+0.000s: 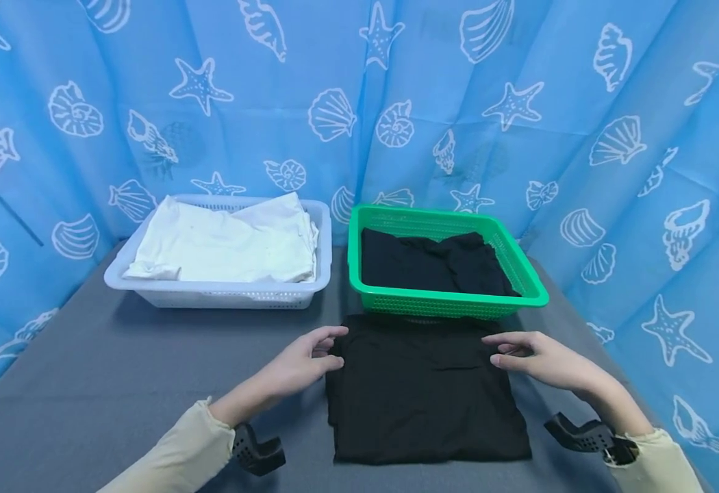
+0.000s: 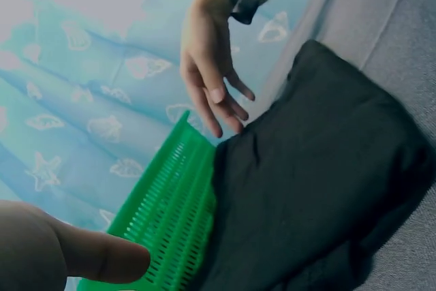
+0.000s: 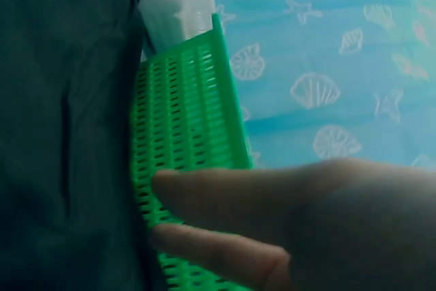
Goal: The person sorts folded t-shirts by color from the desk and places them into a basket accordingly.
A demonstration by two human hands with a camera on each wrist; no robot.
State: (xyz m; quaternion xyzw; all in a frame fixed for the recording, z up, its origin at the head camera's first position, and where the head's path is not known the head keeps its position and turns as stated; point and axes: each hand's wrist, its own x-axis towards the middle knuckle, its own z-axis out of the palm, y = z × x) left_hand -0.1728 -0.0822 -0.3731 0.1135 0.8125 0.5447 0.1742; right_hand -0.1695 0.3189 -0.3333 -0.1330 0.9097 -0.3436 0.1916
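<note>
1. The surface [image 1: 119,383] is a grey cloth-covered top, and a folded black garment [image 1: 424,390] lies flat on it just in front of the green basket [image 1: 446,301]. A neat lift probably means keeping that whole folded stack level.
2. The green basket already holds dark clothing [image 1: 433,263], while the white basket [image 1: 211,294] beside it holds white cloth [image 1: 224,239]. The match in colour points, in my judgement, to the green one.
3. The left hand [image 1: 304,356] rests at the garment's far left corner, its grip loose, fingers lightly curved and touching the edge rather than pinching it.
4. The right hand [image 1: 535,356] sits at the far right corner, its grip likewise relaxed and holding nothing.
5. Sliding the fingers under both corners evenly would likely stop the fold slipping open.
</note>
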